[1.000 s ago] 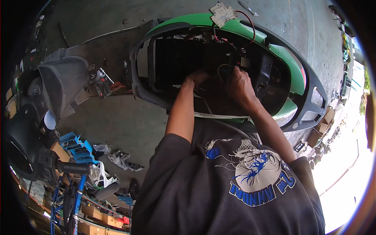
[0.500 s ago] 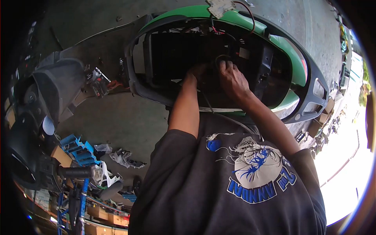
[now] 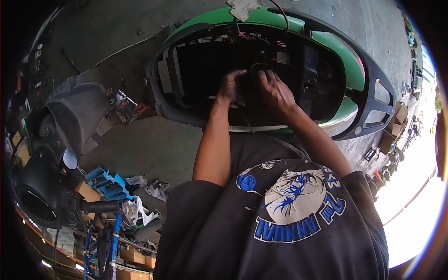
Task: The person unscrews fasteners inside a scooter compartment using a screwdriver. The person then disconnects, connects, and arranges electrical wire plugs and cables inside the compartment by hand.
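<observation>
Both hands are inside the dark underseat opening of a scooter body with green side panels (image 3: pixel 210 19). My left hand (image 3: pixel 228 86) is at the middle of the opening, a digit stretched out to the right; its other fingers are partly lost in shadow, and I see nothing held. Right beside it, my right hand (image 3: pixel 276 91) has its fingers curled and pressed together at a thin, dark looped cable (image 3: pixel 255 66). What lies between those fingertips is hidden. An off-white boxy electrical module (image 3: pixel 244 8) with a red wire (image 3: pixel 285 21) rests on the far green edge.
At left are the scooter's grey front bodywork (image 3: pixel 77 109) and handlebar grip (image 3: pixel 100 206). Tools (image 3: pixel 125 107) lie on the footboard. A blue plastic part (image 3: pixel 109 183) and plastic wrappings lie on the floor, near a blue shelf frame (image 3: pixel 115 238). Cardboard boxes (image 3: pixel 396 122) stand at right.
My left hand has come up out of the deeper shadow, so more of it shows. My right hand stays almost in place at the cable. The view has shifted slightly.
</observation>
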{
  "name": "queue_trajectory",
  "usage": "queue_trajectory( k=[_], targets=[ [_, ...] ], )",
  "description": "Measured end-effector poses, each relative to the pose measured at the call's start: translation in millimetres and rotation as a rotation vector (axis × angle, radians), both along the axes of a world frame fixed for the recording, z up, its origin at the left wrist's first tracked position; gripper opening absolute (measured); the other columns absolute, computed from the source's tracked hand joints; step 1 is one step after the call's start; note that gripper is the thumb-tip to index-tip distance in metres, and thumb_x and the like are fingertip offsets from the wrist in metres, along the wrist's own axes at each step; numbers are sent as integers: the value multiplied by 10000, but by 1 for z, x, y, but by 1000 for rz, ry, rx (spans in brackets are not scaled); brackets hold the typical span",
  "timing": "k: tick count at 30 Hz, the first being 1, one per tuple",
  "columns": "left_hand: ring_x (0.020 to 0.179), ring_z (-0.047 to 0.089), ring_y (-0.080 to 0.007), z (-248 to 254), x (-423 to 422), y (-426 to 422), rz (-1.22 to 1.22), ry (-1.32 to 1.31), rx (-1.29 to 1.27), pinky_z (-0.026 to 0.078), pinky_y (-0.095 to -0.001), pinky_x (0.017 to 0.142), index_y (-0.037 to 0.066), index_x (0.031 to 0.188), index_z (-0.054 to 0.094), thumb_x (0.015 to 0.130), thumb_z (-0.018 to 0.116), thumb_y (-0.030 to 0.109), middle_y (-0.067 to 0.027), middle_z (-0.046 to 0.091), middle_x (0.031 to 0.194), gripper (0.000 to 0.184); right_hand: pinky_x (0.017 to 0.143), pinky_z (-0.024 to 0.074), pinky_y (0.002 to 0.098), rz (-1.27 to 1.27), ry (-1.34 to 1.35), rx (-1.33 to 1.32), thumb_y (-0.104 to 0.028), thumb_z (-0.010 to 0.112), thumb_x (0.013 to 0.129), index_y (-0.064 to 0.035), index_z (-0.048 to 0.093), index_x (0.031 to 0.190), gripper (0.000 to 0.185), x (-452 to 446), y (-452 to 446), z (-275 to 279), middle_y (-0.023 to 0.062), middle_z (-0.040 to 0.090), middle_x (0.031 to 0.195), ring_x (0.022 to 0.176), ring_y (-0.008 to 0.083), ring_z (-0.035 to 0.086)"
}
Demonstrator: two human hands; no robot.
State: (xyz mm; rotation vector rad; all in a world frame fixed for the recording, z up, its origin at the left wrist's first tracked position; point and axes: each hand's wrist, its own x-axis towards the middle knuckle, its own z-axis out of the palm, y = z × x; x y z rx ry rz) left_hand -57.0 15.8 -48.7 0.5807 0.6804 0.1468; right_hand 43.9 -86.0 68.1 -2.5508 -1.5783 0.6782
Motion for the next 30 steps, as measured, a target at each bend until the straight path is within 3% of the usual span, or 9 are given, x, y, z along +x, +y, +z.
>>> queue_trajectory(
  k=[2, 5, 11, 17, 19, 21, 23, 26, 30],
  targets=[
    [965, 624, -148, 5, 4, -1, -67, -193, -20, 503, -301, 862, 30, 1182, 652, 861, 652, 144, -66, 679, 1092, 340, 842, 528, 440, -14, 25, 13, -22, 515, 819, 29, 478, 1163, 350, -1, -3, 2, 249, 581, 1081, 1004, 396, 609],
    [923, 636, -134, 9, 6, -6, -105, -142, 213, 511, -283, 836, 21, 1152, 662, 842, 692, 104, -57, 692, 1053, 322, 841, 528, 444, -19, 48, 57, -22, 515, 818, 26, 488, 1157, 343, 2, -5, 0, 242, 583, 1087, 1013, 391, 607],
    [894, 646, -123, 15, 11, -6, -162, -24, 312, 517, -278, 813, 17, 1093, 686, 828, 727, 96, -57, 706, 998, 279, 755, 545, 444, -127, 122, 162, -39, 511, 856, 0, 515, 1133, 279, 11, -15, 5, 206, 640, 959, 924, 375, 639],
    [876, 648, -117, 22, 17, -5, -155, -47, 395, 513, -285, 806, 21, 1047, 699, 831, 747, 125, -49, 711, 955, 244, 704, 529, 423, -617, 390, 276, -52, 617, 842, 22, 624, 983, 159, 23, -24, 37, 202, 679, 812, 777, 391, 674],
    [877, 650, -122, 23, 20, -7, -150, -43, 422, 509, -288, 823, 20, 1049, 699, 825, 750, 122, -52, 712, 951, 251, 702, 519, 355, -780, 418, 263, -85, 639, 858, 5, 662, 985, 158, 24, -27, 48, 175, 696, 846, 806, 299, 706],
    [879, 651, -127, 23, 20, -7, -141, -34, 449, 506, -291, 839, 19, 1052, 700, 819, 753, 118, -54, 713, 947, 258, 704, 521, 355, -776, 380, 239, -69, 629, 867, 4, 658, 979, 137, 24, -30, 54, 177, 692, 840, 808, 312, 704],
    [927, 641, -126, 23, 20, -8, -169, -12, 474, 501, -290, 855, 23, 1064, 680, 805, 758, 84, -55, 696, 989, 278, 753, 533, 421, -558, 414, 245, -13, 589, 826, 23, 613, 978, 158, 22, -39, 54, 216, 673, 831, 844, 406, 659],
    [986, 623, -125, 37, 28, -15, 89, -25, 614, 499, -288, 851, 23, 1070, 652, 794, 747, 32, -55, 665, 1063, 291, 834, 504, 457, -275, 233, 195, 9, 560, 793, 15, 575, 1032, 239, 11, -52, 41, 221, 668, 894, 916, 420, 632],
    [1045, 603, -140, 16, 24, -25, 13, 132, 771, 494, -288, 880, 33, 1084, 625, 781, 736, -2, -75, 632, 1137, 325, 940, 455, 485, -128, 184, 279, -4, 555, 769, 18, 533, 1104, 336, 5, -66, 26, 234, 655, 940, 967, 423, 612]
  ],
)
